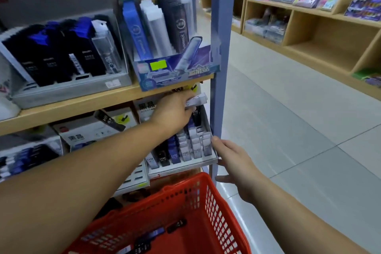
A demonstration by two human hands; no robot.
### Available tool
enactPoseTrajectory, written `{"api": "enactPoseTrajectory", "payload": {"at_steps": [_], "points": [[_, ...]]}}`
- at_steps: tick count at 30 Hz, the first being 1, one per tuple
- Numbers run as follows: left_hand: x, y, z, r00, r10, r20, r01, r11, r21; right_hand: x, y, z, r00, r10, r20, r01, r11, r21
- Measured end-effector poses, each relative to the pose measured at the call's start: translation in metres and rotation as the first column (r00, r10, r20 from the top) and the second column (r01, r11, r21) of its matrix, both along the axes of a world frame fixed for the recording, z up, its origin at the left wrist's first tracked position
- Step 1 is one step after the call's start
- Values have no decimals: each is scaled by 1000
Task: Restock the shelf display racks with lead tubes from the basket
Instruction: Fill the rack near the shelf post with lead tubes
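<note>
My left hand (175,109) reaches under the upper wooden shelf and is closed on a white lead tube (196,100), held above the back of a white display rack (183,166). That rack on the lower shelf holds rows of white, blue and black lead tubes (185,146). My right hand (233,163) rests against the rack's right front corner, fingers spread, holding nothing. A red plastic basket (214,198) sits below, with several dark lead tubes (156,233) lying on its bottom.
The upper wooden shelf (82,105) carries a grey rack of dark tubes (61,55) and a blue box of taller tubes (165,33). A blue metal upright (220,47) stands right of the rack. Tiled aisle floor and wooden shelving lie to the right.
</note>
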State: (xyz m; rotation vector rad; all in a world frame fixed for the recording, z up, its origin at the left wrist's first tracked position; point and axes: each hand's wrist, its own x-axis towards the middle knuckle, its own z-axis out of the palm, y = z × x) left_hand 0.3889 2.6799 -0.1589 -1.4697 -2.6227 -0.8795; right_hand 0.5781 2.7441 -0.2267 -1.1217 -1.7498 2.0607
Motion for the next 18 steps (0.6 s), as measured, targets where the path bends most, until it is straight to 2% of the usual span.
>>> {"api": "enactPoseTrajectory", "payload": {"at_steps": [6, 12, 18], "points": [[-2, 6, 12, 994, -10, 108, 24, 991, -130, -3, 2, -5, 999, -18, -39, 16, 999, -41], [-2, 4, 14, 989, -19, 144, 40, 989, -145, -7, -1, -4, 997, -22, -71, 17, 997, -73], [-1, 8, 18, 999, -50, 10, 51, 979, -199, -11, -6, 2, 994, -95, -54, 94, 995, -30]]}}
